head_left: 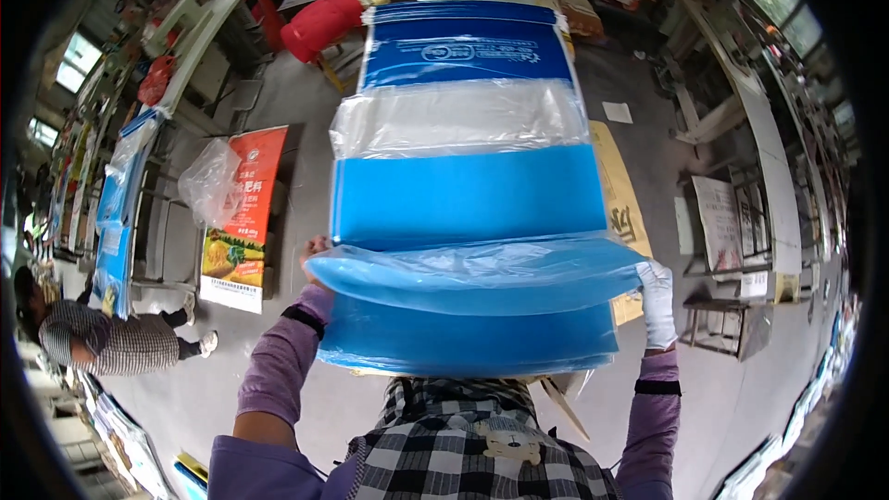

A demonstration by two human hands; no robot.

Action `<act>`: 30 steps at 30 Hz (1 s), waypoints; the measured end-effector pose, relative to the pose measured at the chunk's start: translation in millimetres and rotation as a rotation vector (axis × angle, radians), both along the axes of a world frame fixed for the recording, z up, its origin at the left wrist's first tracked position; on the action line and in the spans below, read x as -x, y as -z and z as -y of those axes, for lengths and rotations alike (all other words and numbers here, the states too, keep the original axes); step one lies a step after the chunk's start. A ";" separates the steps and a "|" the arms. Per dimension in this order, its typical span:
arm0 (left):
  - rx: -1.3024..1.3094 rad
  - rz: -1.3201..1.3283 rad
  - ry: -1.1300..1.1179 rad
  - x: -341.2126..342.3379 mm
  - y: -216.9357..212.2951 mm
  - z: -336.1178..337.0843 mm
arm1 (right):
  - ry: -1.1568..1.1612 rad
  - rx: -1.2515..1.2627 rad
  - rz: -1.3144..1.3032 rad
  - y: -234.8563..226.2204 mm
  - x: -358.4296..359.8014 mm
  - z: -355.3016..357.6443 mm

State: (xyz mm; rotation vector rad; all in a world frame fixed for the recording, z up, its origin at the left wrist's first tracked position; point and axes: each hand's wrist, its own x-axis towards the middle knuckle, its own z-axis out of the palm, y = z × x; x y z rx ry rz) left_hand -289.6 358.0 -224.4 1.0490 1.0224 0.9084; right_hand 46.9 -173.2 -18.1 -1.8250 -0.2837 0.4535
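A stack of flat blue bags (468, 190) lies in front of me, with a dark blue printed part at its far end. Across the near part bows a sheet of clear plastic film (482, 270), raised between my hands and tinted by the blue under it. My left hand (316, 255), bare, grips the film's left end, its fingers partly hidden behind it. At the right end, my right hand (657, 301) in a white glove is closed on the film's corner. A whitish plastic band (458, 118) crosses the stack farther off.
On the left, a red printed sack (245, 222) lies beside crumpled clear plastic (208, 183). A person (116, 338) is at the far left by more blue bags (113, 250). Tan printed sacks (616, 185) show beside the stack's right edge. A small stool (718, 319) stands at right.
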 end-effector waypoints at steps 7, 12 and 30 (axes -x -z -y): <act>0.083 -0.376 0.112 35.0 -50.6 -54.8 | 0.187 0.057 0.069 66.7 95.7 60.5; -0.665 -0.571 0.693 -26.2 -175.1 6.8 | 0.373 0.351 0.174 68.0 126.6 58.2; -0.909 -0.655 2.067 -339.4 -156.5 390.4 | 0.136 0.234 0.478 16.2 98.1 33.1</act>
